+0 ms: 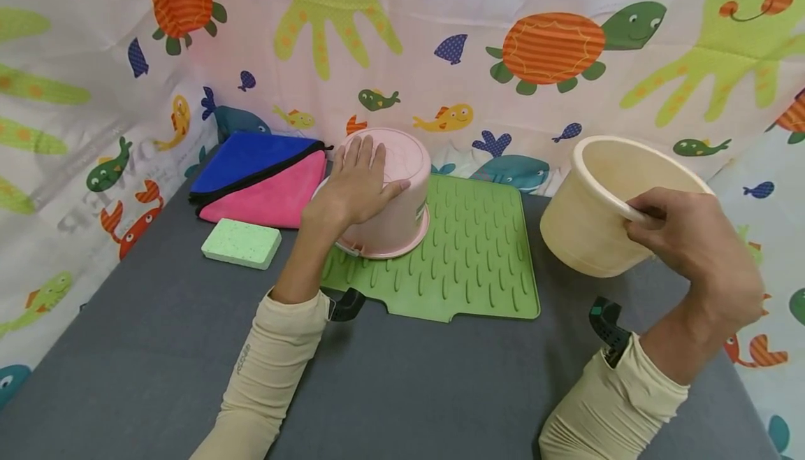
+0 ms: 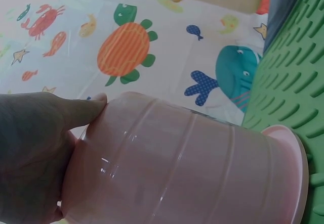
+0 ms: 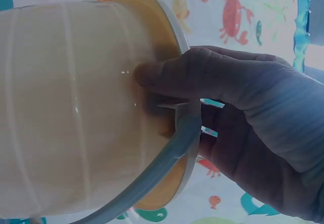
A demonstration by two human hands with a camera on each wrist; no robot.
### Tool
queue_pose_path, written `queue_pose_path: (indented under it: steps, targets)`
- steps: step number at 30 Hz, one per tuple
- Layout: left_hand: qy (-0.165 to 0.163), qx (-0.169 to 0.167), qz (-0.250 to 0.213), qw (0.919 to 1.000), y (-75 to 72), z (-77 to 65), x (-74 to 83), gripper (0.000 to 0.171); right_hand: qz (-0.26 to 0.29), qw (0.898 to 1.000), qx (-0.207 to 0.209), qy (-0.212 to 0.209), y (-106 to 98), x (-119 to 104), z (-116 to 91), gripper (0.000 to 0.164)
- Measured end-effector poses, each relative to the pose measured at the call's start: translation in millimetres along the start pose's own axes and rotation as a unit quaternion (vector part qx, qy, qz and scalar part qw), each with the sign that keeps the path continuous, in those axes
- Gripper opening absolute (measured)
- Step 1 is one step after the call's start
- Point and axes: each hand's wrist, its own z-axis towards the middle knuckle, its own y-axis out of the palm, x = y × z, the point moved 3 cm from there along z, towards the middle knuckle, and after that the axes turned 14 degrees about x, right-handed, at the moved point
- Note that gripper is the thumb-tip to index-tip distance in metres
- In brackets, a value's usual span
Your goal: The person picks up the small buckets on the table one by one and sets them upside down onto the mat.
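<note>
A pink bucket (image 1: pixel 390 219) stands upside down on a green ridged mat (image 1: pixel 478 250), its rim against the mat. On its upturned base rests my left hand (image 1: pixel 355 187), with the fingers stretched out flat and the thumb spread to the side. My right hand (image 1: pixel 692 233) pinches the rim of a cream bucket (image 1: pixel 585 229), thumb outside the wall and fingers over the edge. That bucket is mouth up and slightly tilted, right of the mat; I cannot tell whether its base touches the table. Its curved handle (image 3: pixel 167 158) hangs beside the thumb in the right wrist view.
Left of the pink bucket lie folded blue (image 1: pixel 251 156) and pink (image 1: pixel 270 198) cloths with black edging. A light green sponge (image 1: pixel 242 243) sits in front of them on the grey table (image 1: pixel 409 390). A curtain (image 1: pixel 402 33) printed with sea animals hangs behind and at the sides.
</note>
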Motion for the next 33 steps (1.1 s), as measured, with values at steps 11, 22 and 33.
queue_pose_path:
  steps: [11, 22, 33]
  targets:
    - [0.01, 0.007, 0.009, 0.9999, -0.8, 2.6, 4.0, 0.083, 0.007, 0.991, 0.105, -0.085, -21, -21, -14, 0.026]
    - [0.079, 0.04, -0.084, 0.9926, -1.7, -0.5, 23.3, 0.088, 0.036, 0.974, 0.186, -0.125, -32, -44, -18, 0.033]
    - [0.079, 0.016, -0.293, 0.9527, 12.2, -14.1, 79.8, 0.103, 0.099, 0.953, 0.245, -0.149, -36, -65, -17, 0.034]
